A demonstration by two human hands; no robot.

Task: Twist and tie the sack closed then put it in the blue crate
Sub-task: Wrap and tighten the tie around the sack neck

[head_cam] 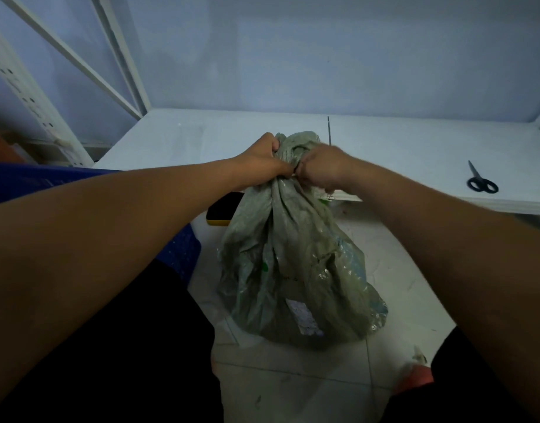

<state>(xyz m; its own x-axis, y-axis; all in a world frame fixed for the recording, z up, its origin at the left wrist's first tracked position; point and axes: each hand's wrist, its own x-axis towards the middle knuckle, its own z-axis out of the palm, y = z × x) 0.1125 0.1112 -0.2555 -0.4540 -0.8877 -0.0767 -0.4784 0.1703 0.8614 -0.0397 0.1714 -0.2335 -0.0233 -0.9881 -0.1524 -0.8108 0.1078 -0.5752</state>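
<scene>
A full grey-green woven sack [296,270] stands upright on the tiled floor between my knees. Its top is gathered into a bunched neck [293,148]. My left hand [262,157] grips the neck from the left, and my right hand [320,169] grips it from the right, the two fists touching. The blue crate [183,254] sits on the floor to the left, mostly hidden behind my left forearm. I cannot tell whether a knot is formed under my fingers.
A low white shelf board [415,154] runs behind the sack, with black-handled scissors [481,181] lying on its right part. A black and yellow object [221,212] lies on the floor beside the crate. White shelf uprights [119,56] stand at the back left.
</scene>
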